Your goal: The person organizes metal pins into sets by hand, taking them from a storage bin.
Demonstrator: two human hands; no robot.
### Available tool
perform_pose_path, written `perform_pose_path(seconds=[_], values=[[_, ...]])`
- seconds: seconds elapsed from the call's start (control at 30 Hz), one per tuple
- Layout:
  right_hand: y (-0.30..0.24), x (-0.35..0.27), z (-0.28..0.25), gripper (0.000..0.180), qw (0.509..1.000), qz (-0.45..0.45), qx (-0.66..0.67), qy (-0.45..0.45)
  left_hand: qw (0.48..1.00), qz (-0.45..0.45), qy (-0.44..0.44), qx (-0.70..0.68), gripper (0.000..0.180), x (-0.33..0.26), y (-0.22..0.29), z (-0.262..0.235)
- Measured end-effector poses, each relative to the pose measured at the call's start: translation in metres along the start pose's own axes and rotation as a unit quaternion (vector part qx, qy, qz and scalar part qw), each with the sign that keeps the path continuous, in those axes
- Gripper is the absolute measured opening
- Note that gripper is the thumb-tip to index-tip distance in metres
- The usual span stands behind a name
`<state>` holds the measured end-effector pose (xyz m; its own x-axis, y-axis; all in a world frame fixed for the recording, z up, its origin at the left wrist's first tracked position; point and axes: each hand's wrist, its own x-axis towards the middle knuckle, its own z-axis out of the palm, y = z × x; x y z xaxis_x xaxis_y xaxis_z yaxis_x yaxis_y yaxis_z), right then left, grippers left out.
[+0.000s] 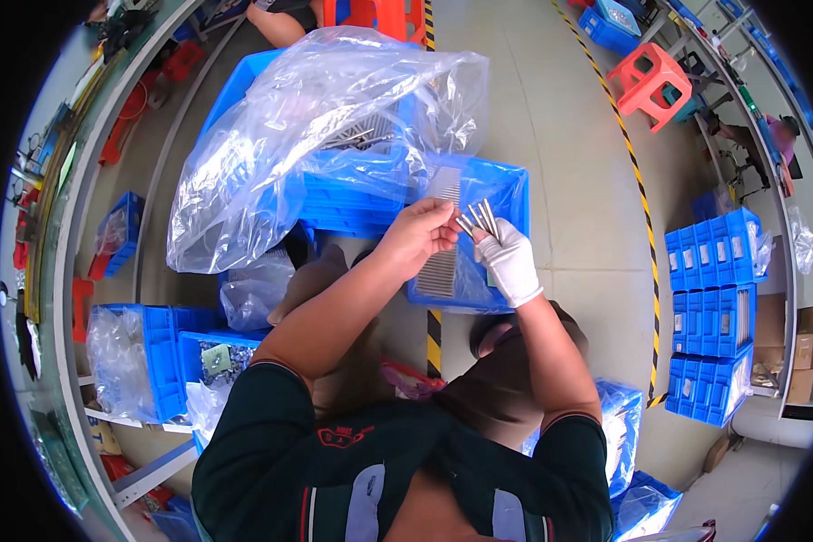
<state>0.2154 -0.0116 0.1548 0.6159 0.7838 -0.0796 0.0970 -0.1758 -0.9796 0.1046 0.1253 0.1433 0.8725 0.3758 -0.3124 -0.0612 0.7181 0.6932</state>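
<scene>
My right hand [512, 264], in a white glove, holds several thin metal rods [481, 217] that fan out past its fingertips. My bare left hand [419, 237] is closed in a pinch close to the rods' ends; whatever it holds is hidden by the fingers. Both hands are over a blue bin [522, 200] lined with clear plastic. Along that bin's left side lies a long row of similar rods [437, 271]. Farther off to the left, loose rods [361, 134] lie in a larger blue crate [345, 206], partly covered by a crumpled clear plastic bag [253, 135].
Blue crates [709, 312] are stacked at the right. An orange stool [650, 83] stands at the far right, beyond yellow-black floor tape [630, 149]. At left, a bin of small parts [221, 357] sits beside a metal-framed bench [90, 271]. More blue bins [623, 425] stand close behind my right arm.
</scene>
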Motion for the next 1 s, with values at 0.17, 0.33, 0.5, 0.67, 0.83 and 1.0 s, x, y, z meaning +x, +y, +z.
perform_pose_path(seconds=[0.17,0.33,0.5,0.67,0.83,1.0], values=[[-0.002,-0.005,-0.001,0.010,1.000,-0.015,-0.019,0.009,0.999,-0.015,-0.026,0.025,0.016,-0.005,-0.001,0.000],[-0.007,-0.009,-0.004,0.007,0.996,-0.052,-0.061,0.024,0.997,-0.010,-0.034,0.062,0.015,-0.007,0.002,0.002],[-0.006,-0.011,-0.007,0.012,0.990,-0.081,-0.104,0.043,0.988,0.007,-0.021,0.151,0.015,-0.009,0.003,0.005],[-0.004,-0.008,-0.009,0.013,0.991,-0.052,-0.118,0.030,0.983,0.012,0.005,0.183,0.017,-0.007,0.005,0.005],[-0.005,-0.008,-0.011,0.013,0.991,-0.061,-0.120,0.016,0.984,0.040,0.012,0.173,0.018,-0.002,0.004,0.005],[-0.008,-0.010,-0.010,0.012,0.982,-0.085,-0.167,0.021,0.982,0.034,0.013,0.184,0.017,-0.002,0.000,0.006]])
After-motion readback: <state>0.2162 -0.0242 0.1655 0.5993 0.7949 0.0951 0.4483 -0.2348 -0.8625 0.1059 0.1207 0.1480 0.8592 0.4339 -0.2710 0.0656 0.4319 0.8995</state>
